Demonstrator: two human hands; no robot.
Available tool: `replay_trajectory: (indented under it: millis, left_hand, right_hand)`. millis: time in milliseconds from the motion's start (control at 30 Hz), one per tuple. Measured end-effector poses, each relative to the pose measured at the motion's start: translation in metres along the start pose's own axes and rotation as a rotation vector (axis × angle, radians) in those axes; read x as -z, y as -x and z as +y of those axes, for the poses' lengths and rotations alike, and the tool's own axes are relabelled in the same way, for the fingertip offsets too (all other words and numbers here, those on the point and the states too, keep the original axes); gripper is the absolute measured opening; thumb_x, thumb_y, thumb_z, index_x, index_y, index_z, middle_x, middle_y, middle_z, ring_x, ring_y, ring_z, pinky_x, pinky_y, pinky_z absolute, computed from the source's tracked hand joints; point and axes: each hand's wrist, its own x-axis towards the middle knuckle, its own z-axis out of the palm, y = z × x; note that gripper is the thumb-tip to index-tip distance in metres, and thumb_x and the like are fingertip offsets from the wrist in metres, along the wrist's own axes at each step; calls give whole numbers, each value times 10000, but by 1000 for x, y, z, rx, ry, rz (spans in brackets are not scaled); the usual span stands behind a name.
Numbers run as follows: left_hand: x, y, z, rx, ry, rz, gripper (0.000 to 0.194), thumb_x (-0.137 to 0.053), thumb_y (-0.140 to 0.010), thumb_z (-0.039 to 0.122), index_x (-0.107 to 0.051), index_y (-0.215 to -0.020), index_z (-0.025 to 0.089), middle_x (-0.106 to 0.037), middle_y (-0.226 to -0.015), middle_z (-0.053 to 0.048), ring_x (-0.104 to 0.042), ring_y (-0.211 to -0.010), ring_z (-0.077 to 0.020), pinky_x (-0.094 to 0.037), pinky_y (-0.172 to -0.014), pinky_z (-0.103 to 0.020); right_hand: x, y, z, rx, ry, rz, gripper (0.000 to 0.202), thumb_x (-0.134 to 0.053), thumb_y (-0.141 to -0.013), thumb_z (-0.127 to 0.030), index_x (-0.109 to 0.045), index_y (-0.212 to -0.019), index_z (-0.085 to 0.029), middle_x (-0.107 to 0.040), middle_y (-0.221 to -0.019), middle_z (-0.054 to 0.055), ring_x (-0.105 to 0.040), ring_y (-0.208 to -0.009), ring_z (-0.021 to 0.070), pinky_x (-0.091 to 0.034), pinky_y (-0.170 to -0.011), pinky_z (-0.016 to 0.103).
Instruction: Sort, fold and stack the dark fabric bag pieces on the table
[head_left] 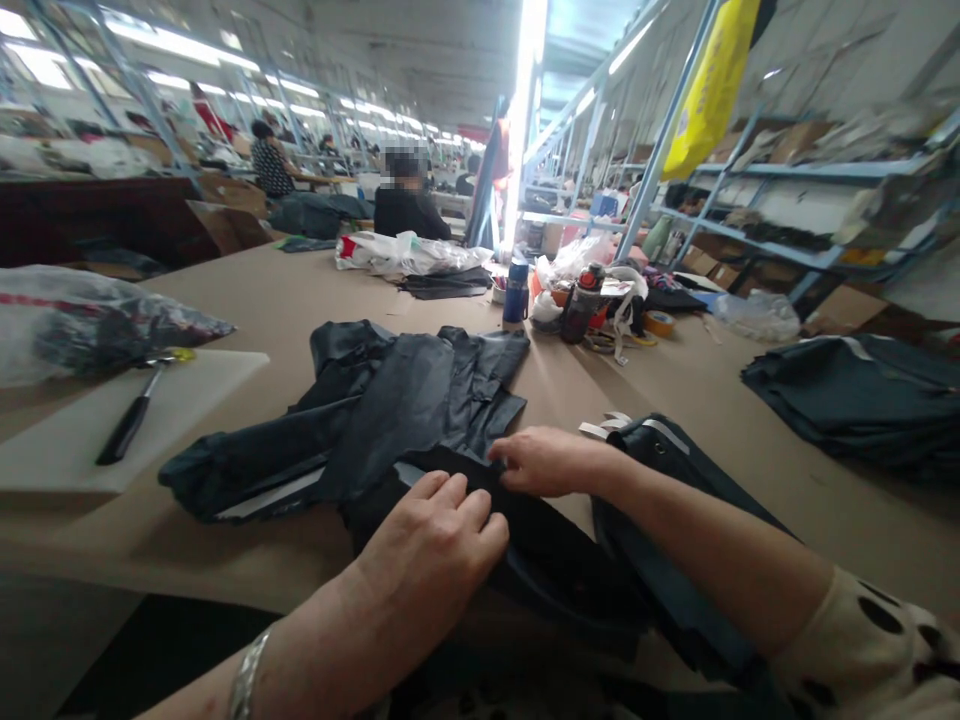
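Note:
A dark garment (397, 400), black to navy, lies spread on the brown table, its sleeve with a pale grey strip stretching to the left. My left hand (442, 530) has its fingers curled closed on the near edge of this garment. Just beyond it, my right hand (544, 460) pinches the same cloth between thumb and fingers. The near part of the garment hangs over the table edge toward me. Under my right forearm lies another dark cloth piece (675, 440) with an eyelet and a light strip.
On the left, a hammer (135, 415) rests on a white board (217, 390) beside a clear plastic bag (90, 320). Behind the garment stand a blue bottle (516, 292) and a dark flask (581, 305), near a tape roll (658, 323). Folded dark garments (862, 400) lie right. People sit farther back.

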Motion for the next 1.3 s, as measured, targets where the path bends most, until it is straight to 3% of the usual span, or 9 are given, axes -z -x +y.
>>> replay_trajectory:
  millis: [167,267,400,500,600,767,900,1167,1300]
  left_hand:
    - [-25,19,-11,36,17,118,194,-477,-826,112,-641,-909,176,-636,-950,-92,-518,-998,-284,-328,-961,-493]
    - [-35,38,-14,113,78,381,299,-479,-820,71,-612,-1048,211,-554,-1224,-89,-368,-1250,-325,-208,-1077,-537]
    - [-40,59,0,611,648,700,425,-576,-800,150,-492,-1198,272,-511,-1271,-87,-457,-1207,-273,-377,-1005,-433]
    - [-43,55,13,971,1320,560,456,-691,-712,298,-521,-1126,217,-617,-1077,-91,-616,-918,-233,-503,-773,-322]
    - [-48,41,22,1025,1670,550,455,-739,-641,324,-549,-1026,173,-640,-956,-74,-609,-850,-213,-493,-734,-291]
    - [-55,42,17,1162,1416,775,312,-745,-634,277,-534,-841,177,-575,-752,3,-537,-722,-141,-441,-647,-213]
    - [-57,62,11,1378,1091,755,442,-808,-549,280,-561,-905,190,-604,-771,-11,-561,-729,-169,-433,-638,-231]
    - [-58,47,17,1075,1889,490,283,-735,-680,319,-666,-886,137,-697,-826,-60,-635,-765,-203,-493,-729,-284]
    - [-44,41,17,936,2192,431,227,-677,-710,199,-688,-928,141,-705,-822,-77,-652,-732,-207,-502,-735,-309]
  right_hand:
    - [-62,7,-14,-59,-664,-31,180,-543,-783,-305,-616,-833,-148,-586,-694,-25,-497,-616,102,-366,-550,197]
    - [-76,11,-18,-164,-950,70,143,-503,-770,-216,-607,-811,-127,-538,-650,-39,-444,-574,81,-357,-543,188]
    - [-61,19,-28,-285,-772,514,135,-476,-803,-225,-574,-759,-144,-518,-634,-28,-450,-592,96,-344,-562,201]
    - [-51,29,-51,-210,-487,678,103,-474,-820,-208,-571,-802,-175,-535,-633,-24,-478,-581,106,-334,-580,220]
    - [-60,34,-78,-72,-488,666,110,-476,-823,-166,-575,-847,-205,-580,-675,-26,-538,-621,106,-351,-606,211]
    - [-86,35,-90,-119,-694,748,108,-450,-868,-210,-530,-798,-190,-502,-602,-45,-459,-535,84,-339,-541,197]
    - [-93,39,-82,-187,-794,757,172,-429,-890,-265,-517,-770,-179,-467,-618,-36,-417,-559,87,-345,-544,200]
    - [-97,35,-99,-180,-953,526,77,-575,-756,-242,-571,-797,-177,-524,-608,-49,-460,-539,87,-370,-526,190]
    - [-88,37,-74,-151,-881,417,398,-576,-706,-184,-602,-1103,-207,-647,-819,-17,-568,-693,134,-446,-649,222]
